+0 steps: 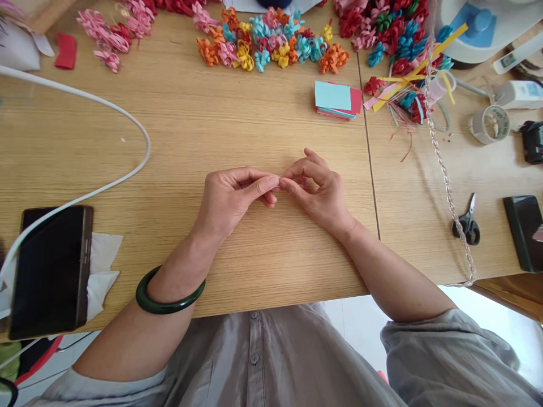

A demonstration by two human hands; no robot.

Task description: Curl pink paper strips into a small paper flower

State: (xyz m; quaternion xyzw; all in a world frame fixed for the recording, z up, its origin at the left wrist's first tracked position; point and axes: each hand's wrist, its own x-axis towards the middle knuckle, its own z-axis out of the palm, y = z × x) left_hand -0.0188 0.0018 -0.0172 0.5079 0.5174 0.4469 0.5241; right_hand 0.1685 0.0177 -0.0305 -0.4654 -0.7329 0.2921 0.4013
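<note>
Both hands meet fingertip to fingertip over the middle of the wooden table [271, 254]. My left hand [237, 195] is closed in a pinch, thumb against the fingers. My right hand [316, 186] pinches at the same spot, its outer fingers slightly raised. A bit of pink [303, 181] shows among the right fingers; what it belongs to is mostly hidden, and I cannot make out its kind. Beyond the hands lies a stack of coloured paper pieces [333, 96], light blue on top with red below. A dark green bangle [169, 308] circles my left forearm.
Curled paper flowers [263, 42] in several colours line the back, with more heaped at the back right [394, 34]. Black-handled scissors [469, 223] and a tape roll [490, 124] lie right. A braided cord [441, 152] hangs nearby. Left are a white cable [139, 127] and a tablet [51, 271].
</note>
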